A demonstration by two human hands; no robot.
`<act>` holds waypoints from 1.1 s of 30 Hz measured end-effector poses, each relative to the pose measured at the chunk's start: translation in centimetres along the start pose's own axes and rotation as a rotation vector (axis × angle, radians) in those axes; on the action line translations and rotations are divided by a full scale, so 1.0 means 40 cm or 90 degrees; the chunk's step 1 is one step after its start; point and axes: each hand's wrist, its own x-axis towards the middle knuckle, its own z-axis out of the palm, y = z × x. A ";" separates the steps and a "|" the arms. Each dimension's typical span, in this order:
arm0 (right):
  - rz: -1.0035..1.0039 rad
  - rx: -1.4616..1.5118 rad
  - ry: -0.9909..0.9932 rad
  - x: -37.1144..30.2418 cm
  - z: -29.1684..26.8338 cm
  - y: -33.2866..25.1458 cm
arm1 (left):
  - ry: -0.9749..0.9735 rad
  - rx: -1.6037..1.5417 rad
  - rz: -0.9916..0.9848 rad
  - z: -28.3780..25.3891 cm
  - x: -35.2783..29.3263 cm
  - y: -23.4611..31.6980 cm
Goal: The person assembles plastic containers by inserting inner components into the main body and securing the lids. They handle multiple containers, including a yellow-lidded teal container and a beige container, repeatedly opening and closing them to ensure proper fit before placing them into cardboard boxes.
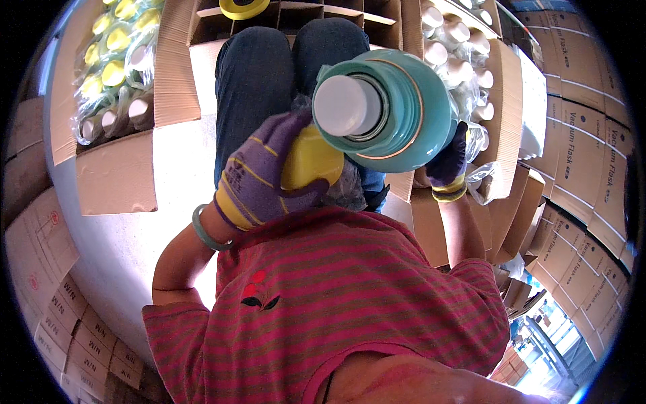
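Observation:
A teal vacuum flask [431,111] is tilted over my lap with its mouth toward me. A white round stopper [346,106] sits in its neck. My right hand [449,161], in a dark glove with a yellow cuff, is closed on the flask's far right side; its fingers are partly hidden. My left hand [259,176], in a purple glove with yellow stripes, grips a yellow cup-like lid [311,160] just below the flask's neck. Crumpled clear plastic [347,187] lies between the lid and my shirt.
An open carton [116,176] at left holds several bagged flasks, many yellow-topped. Another carton [506,101] at right holds white-topped ones. Ahead of my knees stands a divided box [306,19] with a yellow ring [243,8] on it. Stacked cartons [584,141] line the right.

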 end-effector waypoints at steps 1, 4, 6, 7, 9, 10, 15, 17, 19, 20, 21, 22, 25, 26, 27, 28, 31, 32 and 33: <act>-0.005 -0.019 0.017 0.000 0.008 0.008 | 0.033 -0.032 0.006 -0.008 0.004 0.006; -0.025 -0.096 -0.021 -0.002 0.038 0.030 | 0.056 -0.061 0.005 -0.025 0.007 0.010; -0.018 -0.087 -0.022 0.001 0.041 0.034 | 0.038 -0.099 -0.007 -0.036 -0.005 0.009; -0.003 -0.051 0.006 0.005 0.036 0.031 | 0.066 -0.141 0.004 -0.039 -0.011 0.009; 0.023 0.019 0.061 0.011 0.026 0.021 | 0.123 -0.226 0.031 -0.041 -0.023 0.010; 0.019 0.008 0.058 0.012 0.022 0.017 | 0.144 -0.286 -0.009 -0.048 -0.023 0.018; -0.010 -0.029 0.059 0.016 0.033 0.023 | 0.303 -0.346 0.050 -0.070 0.030 0.065; -0.021 -0.046 0.007 0.021 0.055 0.028 | 0.256 -0.330 0.103 -0.065 0.058 0.056; -0.064 -0.111 -0.018 0.012 0.061 0.016 | 0.214 -0.276 0.130 -0.064 0.079 0.040; -0.099 -0.165 0.008 0.007 0.054 0.011 | 0.198 -0.226 0.130 -0.067 0.081 0.035; -0.223 -0.371 0.068 0.008 0.041 0.014 | 0.179 -0.172 0.115 -0.069 0.081 0.036; -0.330 -0.673 0.018 0.019 0.029 -0.006 | 0.160 -0.117 0.101 -0.071 0.077 0.041; -0.397 -0.673 0.011 0.061 0.089 -0.064 | 0.156 -0.081 0.067 -0.027 0.031 0.019; -0.341 -0.572 0.015 0.067 0.109 -0.104 | 0.132 -0.009 0.037 -0.011 0.008 0.001; -0.356 -0.608 -0.019 0.070 0.154 -0.123 | 0.100 0.066 0.014 0.005 -0.011 -0.015; -0.396 -0.797 -0.027 0.076 0.218 -0.133 | 0.069 0.146 -0.013 0.021 -0.036 -0.026; -0.378 -1.280 -0.337 0.080 0.458 -0.087 | -0.134 0.364 -0.052 0.103 -0.112 -0.080; -0.418 -1.366 -0.578 0.117 0.518 -0.030 | -0.145 0.361 -0.046 0.112 -0.134 -0.075; -0.385 -1.357 -0.684 0.137 0.548 0.022 | -0.194 0.322 -0.030 0.083 -0.130 -0.090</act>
